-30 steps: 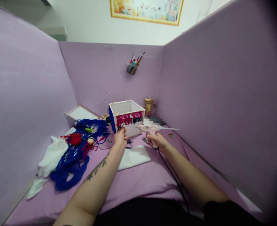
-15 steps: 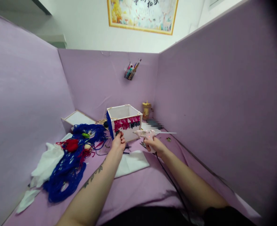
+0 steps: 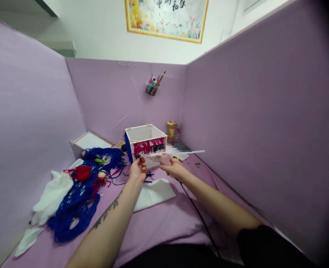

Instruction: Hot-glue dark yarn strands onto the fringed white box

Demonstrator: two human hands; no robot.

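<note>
Up top, a gold-framed picture (image 3: pixel 167 22) with black Chinese characters hangs on the pale wall (image 3: pixel 97 35)! Below, a tilted holder (image 3: pixel 151 90) of pens and brushes (image 3: pixel 154 81) hangs against the purple back panel (image 3: pixel 108 93), a yellow-lidded cup (image 3: pixel 171 133) near its right-hand corner.

Open-top box (image 3: pixel 142 133) mid-table, far side. Left hand (image 3: pixel 138 171) just before its near face, yarn tuft (image 3: pixel 138 157) at fingertips. Right hand (image 3: pixel 175 169) to the right, around glue gun (image 3: pixel 163 158), nozzle aimed left; cord (image 3: pixel 195 209) trails near-right. Folded cloth (image 3: pixel 154 193) nearer than box. Left: tangled yarn skein (image 3: pixel 65 212), yarn ball (image 3: pixel 82 173) atop; framed panel (image 3: pixel 93 141) behind. Cup (image 3: pixel 171 132) far right, behind box. Pen holder (image 3: pixel 152 89) on far partition (image 3: pixel 105 89); framed picture (image 3: pixel 142 18) beyond.
</note>
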